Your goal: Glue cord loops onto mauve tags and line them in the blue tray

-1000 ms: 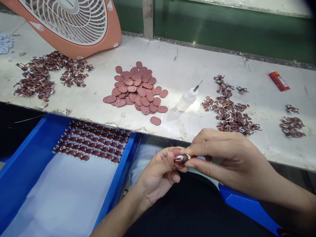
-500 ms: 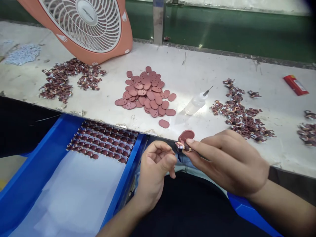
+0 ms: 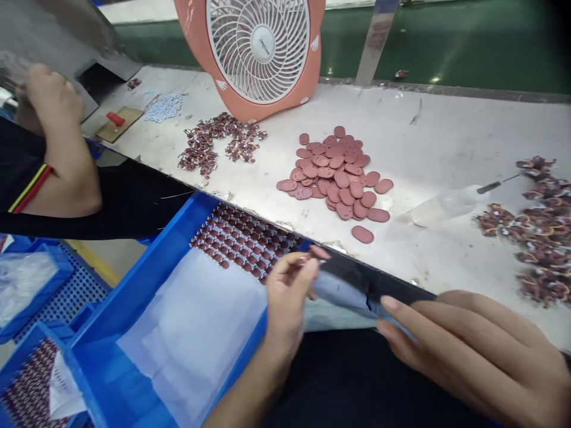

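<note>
My left hand (image 3: 285, 303) pinches a small reddish-brown oval piece (image 3: 320, 252) between thumb and fingers, just off the table's front edge; most of it is hidden by the fingers. Apart from it, my right hand (image 3: 477, 351) hangs over the lap at the right, fingers stretched out and nothing seen between them. A pile of matching flat oval pieces (image 3: 334, 169) lies on the table ahead. Right of the pile is a clear squeeze bottle (image 3: 441, 205) with a needle tip, smeared by motion. Beyond my right hand lie small brown figures (image 3: 546, 229) in a heap.
Left of my lap, a blue tray (image 3: 134, 276) holds white sheets and rows of finished-looking brown pieces (image 3: 250, 235). An orange fan (image 3: 289, 107) stands behind more small figures (image 3: 196, 148). A co-worker's arm (image 3: 66, 142) is at far left, above other blue crates (image 3: 57, 270).
The oval piece has passed from my right hand to my left. My right hand has moved away rightward and its fingers have opened. The view has turned left, bringing a co-worker into sight.
</note>
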Demonstrator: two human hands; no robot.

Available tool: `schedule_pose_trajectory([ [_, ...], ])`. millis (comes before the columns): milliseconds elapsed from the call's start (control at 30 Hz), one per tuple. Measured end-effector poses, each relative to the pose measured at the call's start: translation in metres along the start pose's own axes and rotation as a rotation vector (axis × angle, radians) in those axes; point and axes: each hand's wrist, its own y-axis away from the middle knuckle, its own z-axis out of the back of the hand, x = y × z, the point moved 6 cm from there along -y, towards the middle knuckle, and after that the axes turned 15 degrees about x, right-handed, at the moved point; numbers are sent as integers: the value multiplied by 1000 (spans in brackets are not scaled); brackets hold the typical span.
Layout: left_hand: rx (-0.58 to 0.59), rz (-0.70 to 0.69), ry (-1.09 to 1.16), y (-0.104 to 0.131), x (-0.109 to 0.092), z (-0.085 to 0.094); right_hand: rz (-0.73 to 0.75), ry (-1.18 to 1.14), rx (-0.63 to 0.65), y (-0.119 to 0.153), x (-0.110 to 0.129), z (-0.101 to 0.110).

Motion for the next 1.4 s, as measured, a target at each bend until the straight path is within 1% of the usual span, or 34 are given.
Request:
schedule_pose_trajectory([
  [33,-158,-24,-189,-1,3,30,7,-3,23,6,-1,0],
  [67,-260,-21,-265,-3,10,59,7,11,44,12,-2,0],
  [133,-397,4,-372,-8,27,116,-49,33,71,23,-11,-2],
  [200,-495,59,-514,-13,43,167,-78,50,54,29,-20,-4],
  [233,-515,98,-591,-16,50,187,-83,65,44,30,-24,-5],
  [267,-517,146,-662,-19,56,203,-84,79,35,31,-26,-6],
  [300,-506,195,-729,-23,62,214,-81,92,31,30,-28,-8],
  [333,-484,244,-788,-26,67,222,-80,104,30,30,-30,-8],
  [400,-430,331,-884,-33,75,230,-82,129,32,30,-32,-9],
  [500,-372,421,-981,-42,82,231,-92,169,31,34,-35,-9],
  [600,-349,481,-1033,-48,87,231,-111,192,25,39,-38,-10],
  [700,-343,510,-1065,-53,92,231,-121,197,26,39,-41,-11],
  [800,-351,505,-1088,-56,95,233,-133,200,13,37,-43,-11],
  [900,-369,453,-1108,-54,88,233,-126,199,-7,36,-45,-8],
  [967,-396,373,-1125,-49,75,228,-167,193,-43,37,-50,-5],
  [1000,-419,315,-1132,-46,65,223,-207,201,-72,38,-54,-2],
  [1067,-490,136,-1141,-41,40,204,-349,216,-141,39,-67,4],
  [1100,-521,14,-1137,-39,27,188,-429,220,-165,39,-74,6],
  [1133,-525,-187,-1139,-38,12,166,-504,219,-173,39,-82,8],
  [1167,-497,-545,-1159,-32,-7,134,-572,214,-163,37,-89,8],
  [1200,-399,-859,-1173,-25,-20,98,-632,205,-140,35,-96,9],
  [1233,-239,-1072,-1200,-20,-28,62,-679,201,-107,33,-103,9],
  [1267,-72,-1163,-1228,-20,-32,29,-709,202,-65,32,-108,9],
  [1300,78,-1216,-1262,-21,-34,-1,-738,195,-19,31,-114,11],
  [1333,192,-1253,-1297,-21,-36,-26,-762,184,29,30,-121,13],
  [1367,285,-1246,-1327,-23,-36,-46,-782,169,75,29,-129,17],
  [1400,349,-1234,-1341,-25,-37,-60,-801,153,116,29,-139,22],
])
